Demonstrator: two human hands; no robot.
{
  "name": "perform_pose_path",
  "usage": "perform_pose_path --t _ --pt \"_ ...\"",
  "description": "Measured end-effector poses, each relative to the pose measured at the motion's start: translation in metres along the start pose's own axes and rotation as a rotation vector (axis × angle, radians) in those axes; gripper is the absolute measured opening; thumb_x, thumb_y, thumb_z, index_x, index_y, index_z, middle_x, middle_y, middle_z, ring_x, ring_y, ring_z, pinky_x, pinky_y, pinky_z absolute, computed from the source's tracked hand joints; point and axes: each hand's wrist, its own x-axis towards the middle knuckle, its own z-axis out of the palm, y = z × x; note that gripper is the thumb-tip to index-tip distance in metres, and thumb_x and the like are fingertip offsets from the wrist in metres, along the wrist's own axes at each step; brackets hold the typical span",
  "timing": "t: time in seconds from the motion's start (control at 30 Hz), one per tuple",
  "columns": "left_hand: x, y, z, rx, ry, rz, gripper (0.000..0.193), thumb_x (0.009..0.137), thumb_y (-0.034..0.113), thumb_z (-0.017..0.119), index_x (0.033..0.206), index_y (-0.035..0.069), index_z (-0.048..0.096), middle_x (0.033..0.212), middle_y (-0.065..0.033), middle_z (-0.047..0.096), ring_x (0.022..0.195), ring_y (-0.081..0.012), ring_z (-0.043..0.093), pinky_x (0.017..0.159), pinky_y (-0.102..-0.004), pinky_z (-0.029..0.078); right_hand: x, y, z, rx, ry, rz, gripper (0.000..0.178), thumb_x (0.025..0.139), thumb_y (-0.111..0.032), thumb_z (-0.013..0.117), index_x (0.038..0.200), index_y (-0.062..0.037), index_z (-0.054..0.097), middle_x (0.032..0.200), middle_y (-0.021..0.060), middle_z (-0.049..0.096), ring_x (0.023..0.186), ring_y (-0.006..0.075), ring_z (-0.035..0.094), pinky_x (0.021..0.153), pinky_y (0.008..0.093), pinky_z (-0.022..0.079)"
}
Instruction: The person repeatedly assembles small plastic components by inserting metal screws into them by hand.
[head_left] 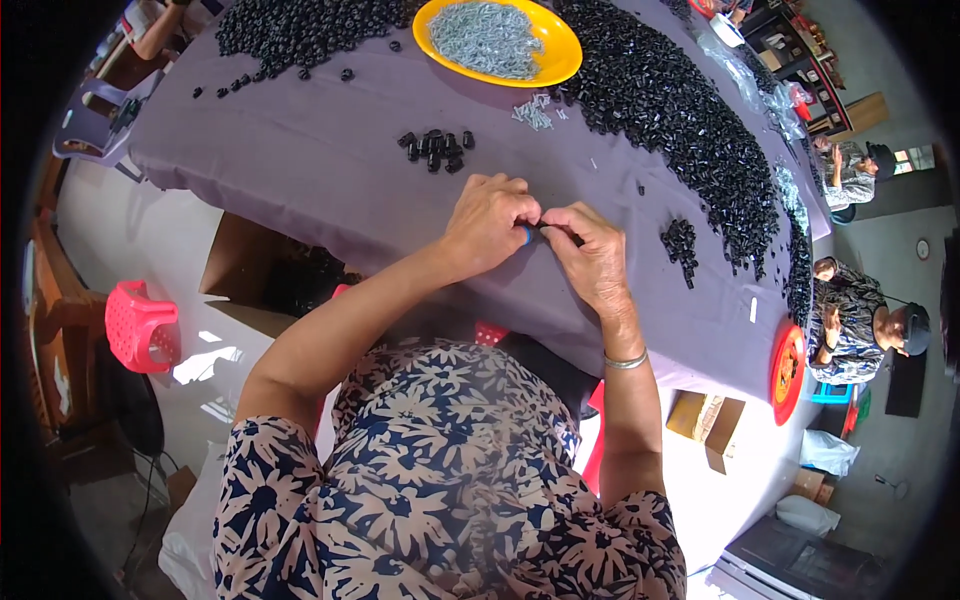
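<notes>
Over the near edge of the purple-grey cloth, my left hand [490, 222] and my right hand [590, 248] meet, fingertips pinched together. Between them shows a small black piece [542, 226], mostly covered by the fingers; its exact kind cannot be made out. A bit of blue shows at a finger of my left hand. Just beyond the hands lies a small group of black cylindrical parts [434, 148]. Farther off, a little heap of silvery screws [534, 112] sits beside a yellow plate [570, 62] filled with more of them. To the right of my right hand is a small cluster of black pieces [679, 248].
A large heap of small black parts [660, 110] curves along the table's right side. Another pile of rounder black parts [300, 30] lies far left. A red-orange plate [788, 372] stands at the right edge. Other people [868, 310] are on the right; a pink stool [140, 325] stands left.
</notes>
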Motion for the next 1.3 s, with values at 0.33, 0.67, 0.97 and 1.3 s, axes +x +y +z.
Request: perform_pose_path --t 0.33,0.67,0.97,1.3 --pt "0.008 -0.009 -0.017 -0.288 -0.172 -0.046 0.049 0.071 -0.001 0.054 0.120 0.002 0.051 0.089 -0.0134 0.061 0.081 -0.0310 0.060 0.078 -0.0423 0.047 0.007 -0.003 0.002 -0.052 -0.015 -0.185 0.018 0.075 0.006 0.061 0.092 -0.0012 0.063 0.076 0.0119 0.056 0.075 0.0311 0.057 0.068 0.0394 0.048" --pt "0.024 -0.004 -0.006 0.064 -0.395 -0.087 0.031 0.081 0.013 0.059 0.112 0.008 0.059 0.087 -0.0086 0.068 0.088 -0.0277 0.064 0.083 -0.0421 0.042 -0.002 -0.004 -0.002 0.096 -0.071 0.159 0.019 0.071 0.003 0.069 0.090 -0.0003 0.064 0.075 0.0086 0.058 0.060 0.0193 0.056 0.057 0.0327 0.047" --pt "0.058 0.014 -0.032 -0.073 -0.707 -0.444 0.036 0.073 0.018 0.068 0.106 0.008 0.062 0.092 -0.0100 0.071 0.092 -0.0258 0.068 0.081 -0.0387 0.051 -0.002 -0.005 0.000 0.070 -0.075 0.062 0.025 0.070 -0.007 0.082 0.086 0.0004 0.064 0.073 0.0055 0.058 0.058 0.0107 0.052 0.055 0.0275 0.045" --pt "0.061 0.007 -0.026 -0.042 -0.712 -0.369 0.034 0.068 0.011 0.070 0.101 0.004 0.065 0.092 -0.0103 0.072 0.083 -0.0203 0.067 0.073 -0.0339 0.052 0.001 -0.009 -0.002 0.066 -0.117 0.103 0.023 0.075 -0.008 0.079 0.081 0.0004 0.059 0.067 0.0054 0.055 0.059 0.0109 0.048 0.055 0.0283 0.043"
